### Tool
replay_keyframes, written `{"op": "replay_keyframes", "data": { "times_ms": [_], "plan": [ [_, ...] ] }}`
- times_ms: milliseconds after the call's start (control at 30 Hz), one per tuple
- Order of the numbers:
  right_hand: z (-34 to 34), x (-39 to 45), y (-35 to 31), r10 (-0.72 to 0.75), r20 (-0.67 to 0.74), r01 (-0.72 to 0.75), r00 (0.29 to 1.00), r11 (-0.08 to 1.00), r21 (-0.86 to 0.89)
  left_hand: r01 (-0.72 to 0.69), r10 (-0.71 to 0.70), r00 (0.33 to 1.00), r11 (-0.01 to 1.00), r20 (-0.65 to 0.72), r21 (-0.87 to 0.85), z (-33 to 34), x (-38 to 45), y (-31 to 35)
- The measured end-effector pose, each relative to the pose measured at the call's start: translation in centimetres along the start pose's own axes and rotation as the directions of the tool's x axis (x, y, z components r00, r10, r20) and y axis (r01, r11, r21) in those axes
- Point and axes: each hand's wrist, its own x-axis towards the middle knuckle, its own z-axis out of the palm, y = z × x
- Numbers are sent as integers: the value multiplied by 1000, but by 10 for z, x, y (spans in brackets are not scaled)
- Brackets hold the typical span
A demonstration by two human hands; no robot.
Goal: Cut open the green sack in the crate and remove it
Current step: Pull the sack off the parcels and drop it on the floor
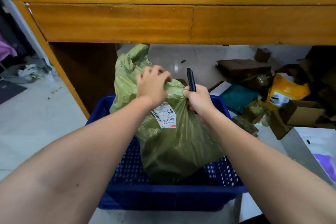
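Observation:
A bulky green sack (174, 143) with a white shipping label (164, 115) stands in a blue perforated crate (163, 198) on the floor. My left hand (153, 85) pinches a bunch of the sack's plastic near its top. Just to the right, my right hand (199, 101) is closed around a black cutter (191, 80), whose upper end sticks up out of the fist. That same hand also presses against gathered sack material. The cutter's lower tip is hidden behind the hand and sack.
A wooden desk (163, 22) with two drawer fronts overhangs the far side of the crate. Cardboard boxes (301, 112), a yellow mailer (285, 91) and teal packaging (238, 96) litter the floor at right. Rags lie at far left.

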Motion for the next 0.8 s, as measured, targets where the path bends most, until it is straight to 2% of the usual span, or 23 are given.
{"op": "replay_keyframes", "data": {
  "times_ms": [67,133,200,267,333,400,500,567,667,733,800],
  "plan": [
    [2,-1,-3,-7,-5,7,1000,1000,-19,-43,77,972,987,222,-155,1,2,7],
    [1,-1,-5,-2,-21,2,1000,1000,-15,17,86,928,962,363,-272,-2,2,14],
    [2,-1,-9,-10,-36,10,999,1000,-10,25,114,876,960,469,-279,-8,0,22],
    [4,-1,-13,-12,-39,11,999,1000,-23,-66,155,839,980,522,-186,-9,0,26],
    [3,-1,-15,-3,-47,3,999,1000,7,-139,167,860,986,483,-94,-4,2,22],
    [-10,-4,-12,0,-46,3,999,999,47,-152,174,911,984,374,-89,3,3,16],
    [-42,-8,10,52,-57,-53,997,998,-22,-88,135,971,970,198,-227,1,4,6],
    [-57,-8,27,65,-104,-76,992,992,-104,-81,137,979,941,149,-330,-8,7,1],
    [-57,-1,28,-40,-178,-1,983,974,-228,-71,140,982,898,130,-434,-20,7,-4],
    [-47,4,17,-87,-201,40,976,973,-225,41,36,984,908,176,-416,-22,7,-12],
    [-33,7,6,-114,-184,80,976,979,-186,171,-95,964,935,247,-312,-25,8,-20]
  ]
}}
